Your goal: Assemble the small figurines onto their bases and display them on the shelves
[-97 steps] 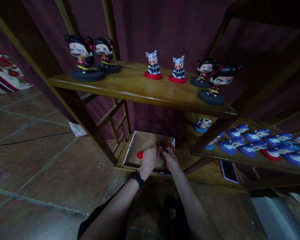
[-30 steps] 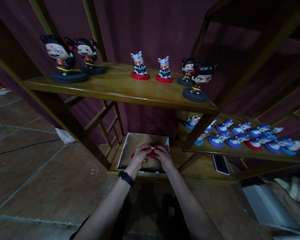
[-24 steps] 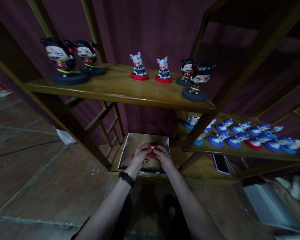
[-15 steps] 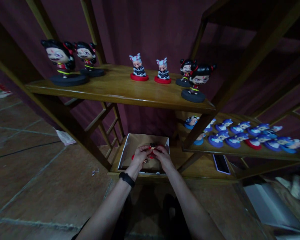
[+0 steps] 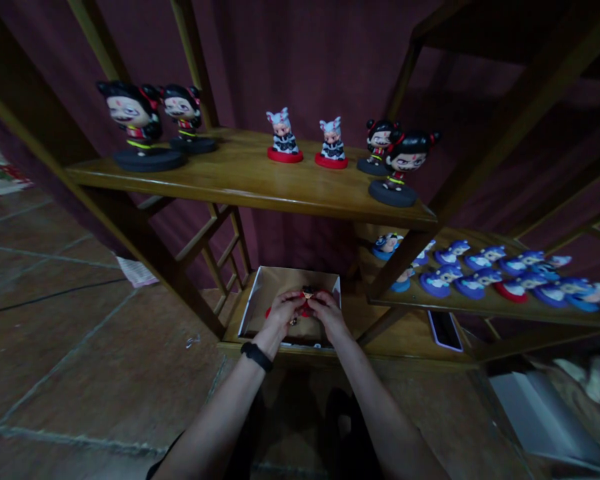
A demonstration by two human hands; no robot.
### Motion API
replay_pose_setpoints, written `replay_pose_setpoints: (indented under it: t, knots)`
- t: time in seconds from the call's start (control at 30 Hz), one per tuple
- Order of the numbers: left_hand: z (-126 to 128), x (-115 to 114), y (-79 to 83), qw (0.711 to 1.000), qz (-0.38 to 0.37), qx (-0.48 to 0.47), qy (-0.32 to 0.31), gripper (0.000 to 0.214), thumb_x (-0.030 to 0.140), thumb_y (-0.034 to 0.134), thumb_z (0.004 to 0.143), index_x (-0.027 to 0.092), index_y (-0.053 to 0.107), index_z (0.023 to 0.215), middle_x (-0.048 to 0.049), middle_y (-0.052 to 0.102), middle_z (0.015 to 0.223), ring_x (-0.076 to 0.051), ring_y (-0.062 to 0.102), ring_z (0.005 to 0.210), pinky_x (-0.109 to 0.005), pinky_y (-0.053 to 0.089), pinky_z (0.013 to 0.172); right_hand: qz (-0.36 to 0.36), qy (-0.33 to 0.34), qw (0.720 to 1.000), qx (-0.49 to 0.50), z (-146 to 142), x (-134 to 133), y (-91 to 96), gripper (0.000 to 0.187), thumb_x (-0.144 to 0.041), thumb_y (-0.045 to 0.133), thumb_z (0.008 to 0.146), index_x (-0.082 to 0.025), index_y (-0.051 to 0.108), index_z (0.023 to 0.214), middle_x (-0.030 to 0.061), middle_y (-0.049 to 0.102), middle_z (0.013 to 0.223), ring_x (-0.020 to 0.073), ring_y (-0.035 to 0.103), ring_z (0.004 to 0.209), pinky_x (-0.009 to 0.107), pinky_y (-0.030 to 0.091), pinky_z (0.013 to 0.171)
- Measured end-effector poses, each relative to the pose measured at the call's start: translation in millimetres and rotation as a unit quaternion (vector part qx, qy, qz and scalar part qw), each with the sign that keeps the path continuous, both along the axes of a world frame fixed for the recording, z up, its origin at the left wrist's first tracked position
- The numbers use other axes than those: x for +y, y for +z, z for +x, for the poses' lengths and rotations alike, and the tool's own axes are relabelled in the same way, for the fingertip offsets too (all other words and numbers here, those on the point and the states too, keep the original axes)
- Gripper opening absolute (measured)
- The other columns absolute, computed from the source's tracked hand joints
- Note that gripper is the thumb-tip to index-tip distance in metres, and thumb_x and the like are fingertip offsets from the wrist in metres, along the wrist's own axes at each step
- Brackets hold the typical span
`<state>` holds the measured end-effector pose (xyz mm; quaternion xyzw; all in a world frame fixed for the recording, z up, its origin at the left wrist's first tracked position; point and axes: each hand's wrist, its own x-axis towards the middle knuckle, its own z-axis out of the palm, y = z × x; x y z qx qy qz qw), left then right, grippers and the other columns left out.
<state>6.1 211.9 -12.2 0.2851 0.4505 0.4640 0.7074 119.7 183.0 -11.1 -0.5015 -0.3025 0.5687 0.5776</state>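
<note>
Dim light, edges stretched and soft

Figurines (image 5: 282, 139) on a wooden shelf (image 5: 240, 177) suggest a shop or showroom.

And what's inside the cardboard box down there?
In the cardboard box, the left hand and right hand hold a little black-haired figurine. A tiny piece, too small to name, and a red edge show by the left hand. The hands hide what's beneath them.
</note>
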Motion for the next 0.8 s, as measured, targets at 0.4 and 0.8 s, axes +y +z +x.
replay_pose_setpoints:
  t: [0.4, 0.8]
  knots:
    - [0.5, -2.7, 8.1, 1.000, -0.009, -0.007, -0.003, 0.021, 0.017, 0.076, 0.057, 0.012, 0.063, 0.072, -0.0041, 0.065, 0.065, -0.011, 0.059, 0.055, -0.021, 0.047, 0.053, 0.002, 0.000, 1.000, -0.005, 0.5, -2.7, 6.9, 0.021, -0.036, 0.069, 0.057, -0.021, 0.059, 0.069, -0.0014, 0.062, 0.076, 0.0141, 0.059, 0.070, 0.027, 0.049, 0.063]
    - [1.0, -1.4, 3.8, 1.000, -0.004, -0.005, 0.010, 0.023, 0.016, 0.077, 0.052, 0.012, 0.063, 0.069, -0.0021, 0.063, 0.061, -0.010, 0.057, 0.053, -0.021, 0.046, 0.052, -0.012, 0.006, 1.000, -0.014, 2.5, -1.8, 3.6, 0.025, -0.038, 0.067, 0.060, -0.024, 0.061, 0.079, -0.0025, 0.064, 0.083, 0.0140, 0.060, 0.070, 0.027, 0.048, 0.063]
